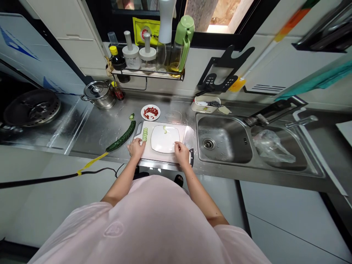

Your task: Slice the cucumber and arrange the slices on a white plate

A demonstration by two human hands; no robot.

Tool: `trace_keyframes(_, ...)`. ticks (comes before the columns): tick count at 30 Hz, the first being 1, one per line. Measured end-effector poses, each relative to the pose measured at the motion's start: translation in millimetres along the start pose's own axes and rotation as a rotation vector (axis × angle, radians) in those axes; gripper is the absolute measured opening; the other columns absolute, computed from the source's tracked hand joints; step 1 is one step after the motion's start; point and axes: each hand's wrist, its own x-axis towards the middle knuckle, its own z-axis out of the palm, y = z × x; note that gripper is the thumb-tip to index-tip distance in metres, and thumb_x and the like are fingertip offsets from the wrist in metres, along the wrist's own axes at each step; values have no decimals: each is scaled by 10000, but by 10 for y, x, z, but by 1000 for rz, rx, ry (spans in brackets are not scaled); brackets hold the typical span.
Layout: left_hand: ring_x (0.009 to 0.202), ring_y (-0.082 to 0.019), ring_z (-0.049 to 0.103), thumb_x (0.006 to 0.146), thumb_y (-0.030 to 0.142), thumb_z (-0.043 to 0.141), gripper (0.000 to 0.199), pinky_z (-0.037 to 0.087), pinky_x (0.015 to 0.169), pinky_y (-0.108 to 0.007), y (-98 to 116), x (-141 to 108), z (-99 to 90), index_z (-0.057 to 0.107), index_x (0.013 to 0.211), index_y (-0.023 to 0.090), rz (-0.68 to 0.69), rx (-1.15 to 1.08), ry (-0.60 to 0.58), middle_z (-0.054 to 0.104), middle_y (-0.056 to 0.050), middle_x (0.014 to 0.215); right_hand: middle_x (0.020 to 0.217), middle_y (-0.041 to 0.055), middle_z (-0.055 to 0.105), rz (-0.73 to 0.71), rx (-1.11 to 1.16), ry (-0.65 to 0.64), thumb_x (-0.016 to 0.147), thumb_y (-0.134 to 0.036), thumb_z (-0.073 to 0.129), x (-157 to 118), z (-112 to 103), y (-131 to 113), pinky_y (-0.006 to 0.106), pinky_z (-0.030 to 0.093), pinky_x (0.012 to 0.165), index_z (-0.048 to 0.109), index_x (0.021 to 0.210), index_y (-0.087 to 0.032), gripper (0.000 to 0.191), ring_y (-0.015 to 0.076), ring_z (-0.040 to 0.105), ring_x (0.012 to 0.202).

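A white plate (165, 141) lies on the pale cutting board (145, 156), with a few thin cucumber slices (165, 129) near its far rim. To the left of the plate runs a row of overlapping cucumber slices (145, 134). My left hand (135, 149) has its fingers drawn together at the near end of that row, touching it. Over the plate's right rim, my right hand (182, 153) is closed in a pinch; what lies between its fingertips is too small to tell. A kitchen knife (188, 137) rests at the board's right end, its dark handle toward me.
Left of the board lie a cucumber (122, 137) and a cut-off end (131, 116). Behind it stands a small plate (150, 106) of chopped red pieces. A lidded pot (99, 95) is at the back left, a double sink (224, 139) on the right.
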Motion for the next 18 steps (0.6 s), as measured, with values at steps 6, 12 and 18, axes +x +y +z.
trace_keyframes(6, 877, -240, 570, 783, 439, 533, 247, 296, 819, -364, -19, 2, 43, 594, 903, 232, 11, -15, 31, 647, -52, 914, 914, 73, 700, -7, 10, 15, 866, -312, 413, -6, 16, 37, 298, 441, 697, 679, 982, -181, 319, 194, 607, 746)
trace_keyframes(12, 892, -229, 561, 789, 412, 540, 202, 299, 820, -355, -6, -13, 43, 574, 875, 232, 26, -25, 48, 640, -42, 909, 904, 68, 698, -14, 20, 25, 865, -308, 415, -11, 9, 32, 295, 439, 688, 675, 979, -183, 310, 192, 604, 738)
trace_keyframes(18, 892, -213, 565, 799, 359, 541, 137, 316, 820, -336, 29, -18, 23, 570, 830, 229, 46, -84, 62, 655, -29, 876, 829, 55, 687, 4, 18, 41, 863, -319, 410, 2, -23, 47, 292, 434, 672, 672, 985, -190, 317, 189, 596, 716)
